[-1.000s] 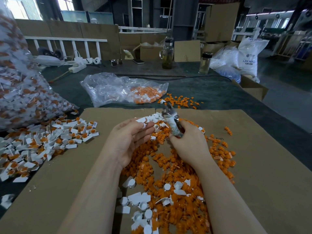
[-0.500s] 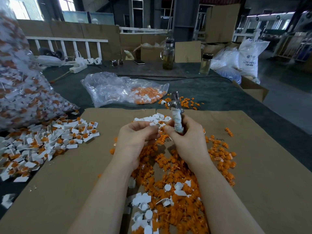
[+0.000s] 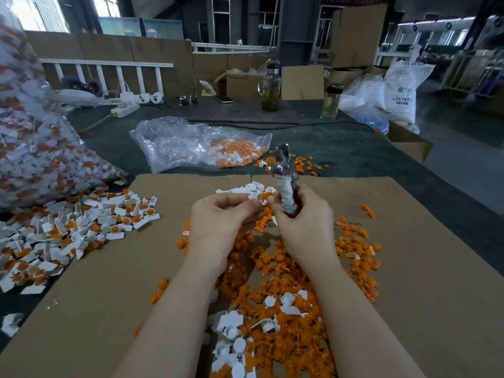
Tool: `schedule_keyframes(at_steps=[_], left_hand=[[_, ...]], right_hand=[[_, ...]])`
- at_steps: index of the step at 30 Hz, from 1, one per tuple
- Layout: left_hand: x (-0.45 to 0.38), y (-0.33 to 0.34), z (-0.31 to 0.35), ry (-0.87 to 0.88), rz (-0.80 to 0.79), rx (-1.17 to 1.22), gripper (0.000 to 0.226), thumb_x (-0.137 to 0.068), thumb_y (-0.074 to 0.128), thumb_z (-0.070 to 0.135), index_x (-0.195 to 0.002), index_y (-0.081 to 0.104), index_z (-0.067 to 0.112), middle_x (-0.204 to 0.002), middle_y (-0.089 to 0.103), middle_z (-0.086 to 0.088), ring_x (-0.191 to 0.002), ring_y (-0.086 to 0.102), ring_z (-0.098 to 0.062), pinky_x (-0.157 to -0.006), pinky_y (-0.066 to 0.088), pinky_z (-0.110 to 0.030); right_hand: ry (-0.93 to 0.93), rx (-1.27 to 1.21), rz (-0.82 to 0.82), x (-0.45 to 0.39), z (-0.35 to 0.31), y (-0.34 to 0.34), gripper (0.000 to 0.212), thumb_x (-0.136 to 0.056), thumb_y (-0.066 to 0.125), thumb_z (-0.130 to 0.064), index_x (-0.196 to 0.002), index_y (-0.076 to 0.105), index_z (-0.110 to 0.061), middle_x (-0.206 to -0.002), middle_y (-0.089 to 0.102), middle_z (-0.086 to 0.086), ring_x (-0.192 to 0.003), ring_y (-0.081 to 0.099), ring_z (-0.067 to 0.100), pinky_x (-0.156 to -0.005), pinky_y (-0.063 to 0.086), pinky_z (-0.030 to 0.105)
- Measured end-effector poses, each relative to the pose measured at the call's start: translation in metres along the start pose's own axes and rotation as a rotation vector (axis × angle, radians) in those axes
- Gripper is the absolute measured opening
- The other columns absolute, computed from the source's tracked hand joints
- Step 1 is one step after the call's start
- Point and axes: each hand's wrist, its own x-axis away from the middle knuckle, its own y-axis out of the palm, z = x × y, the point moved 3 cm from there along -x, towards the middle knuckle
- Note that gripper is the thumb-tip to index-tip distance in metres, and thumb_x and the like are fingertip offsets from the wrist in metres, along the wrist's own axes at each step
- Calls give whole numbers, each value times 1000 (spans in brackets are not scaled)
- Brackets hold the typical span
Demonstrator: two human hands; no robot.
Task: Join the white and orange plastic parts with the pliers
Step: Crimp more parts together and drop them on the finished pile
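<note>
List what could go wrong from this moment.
1. The right hand grips the pliers while also pinching a small orange part against the left hand; the part could slip into the orange pile below.
2. Fingertips sit close beside the pliers, so a squeeze might nip them.
</note>
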Motion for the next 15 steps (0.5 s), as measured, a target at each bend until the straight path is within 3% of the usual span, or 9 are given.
schedule_keyframes(at_steps=[4, 10, 15], left_hand=[[1, 0, 2, 91, 21, -74, 13, -78, 80, 6, -76, 74, 17, -71, 75, -4, -70, 75, -19, -58, 55, -19], [0, 0, 2, 149, 47, -161, 13, -76, 83, 10, -78, 75, 21, -75, 76, -5, -76, 75, -22, -71, 59, -33], [2, 2, 4, 177, 46, -211, 16, -76, 83, 12, -76, 75, 26, -74, 76, 1, -76, 74, -18, -72, 60, -32]], right_hand=[[-18, 40, 4, 1, -2, 1, 15, -89, 67, -36, -94, 61, -23, -78, 63, -12, -72, 60, 6, -62, 53, 28], [-25, 43, 18, 2, -2, 1, 14, -88, 67, -36, -91, 59, -26, -75, 59, -16, -68, 58, 2, -56, 42, 16], [-33, 34, 22, 3, -4, 1, 14, -89, 67, -36, -89, 59, -24, -73, 59, -13, -66, 57, 4, -54, 41, 17]])
